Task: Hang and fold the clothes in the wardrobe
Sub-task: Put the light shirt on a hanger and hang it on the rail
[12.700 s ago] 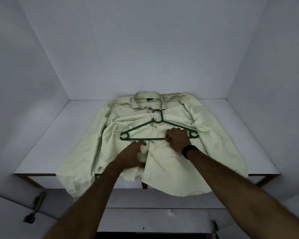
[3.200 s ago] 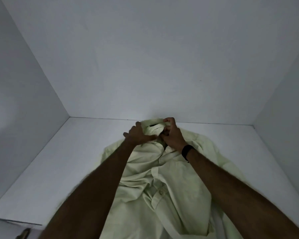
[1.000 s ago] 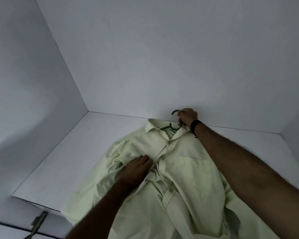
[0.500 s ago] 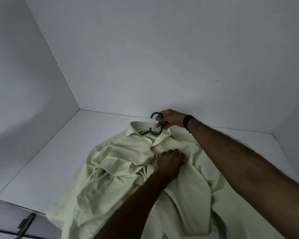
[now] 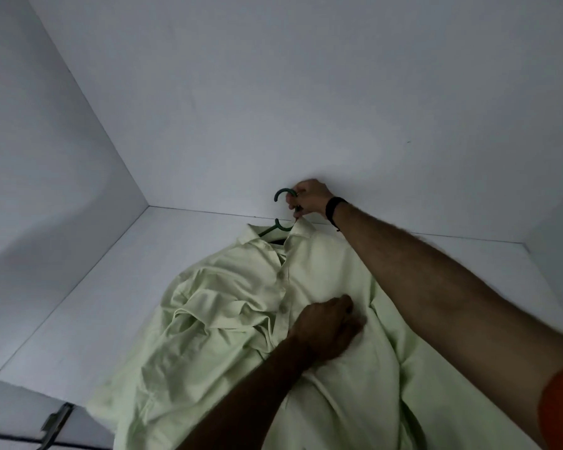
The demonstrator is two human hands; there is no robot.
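A white wardrobe shelf [image 5: 78,313] fills the lower view, walled at the back and both sides. Over its middle, spreading toward six o'clock and past the front edge, lies a pale green shirt [image 5: 228,345], collar at twelve o'clock, left side rumpled. The left hand [image 5: 327,326] rests knuckles-up on the button placket at the shirt's centre; whether its fingers pinch the cloth cannot be told. At twelve o'clock the right hand [image 5: 309,199], black band on its wrist, curls its fingers round the green hanger [image 5: 283,211] at the hook, the neck emerging from the collar.
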